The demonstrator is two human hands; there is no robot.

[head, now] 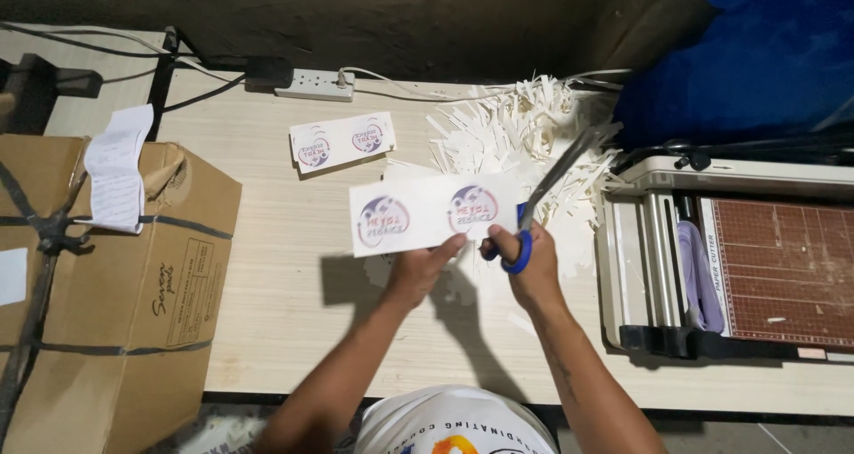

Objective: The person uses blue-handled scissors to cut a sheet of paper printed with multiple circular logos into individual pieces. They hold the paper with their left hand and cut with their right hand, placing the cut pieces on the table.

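Observation:
My left hand (420, 269) pinches the lower edge of a white printed paper strip (418, 212) that bears two round purple-and-red logos, holding it above the table. Blue-handled scissors (544, 194) are gripped in my right hand (529, 265), their blades open and pointing up and away at the strip's right end. A heap of thin white paper offcuts (511, 129) lies just beyond the scissors. A stack of similar printed strips (342, 140) rests flat on the table further back.
A paper trimmer with a brown gridded bed (765, 267) stands at the right. A taped cardboard box (98, 285) sits at the left. A white power strip (316, 85) with cables lies along the light wooden table's (276, 303) back edge.

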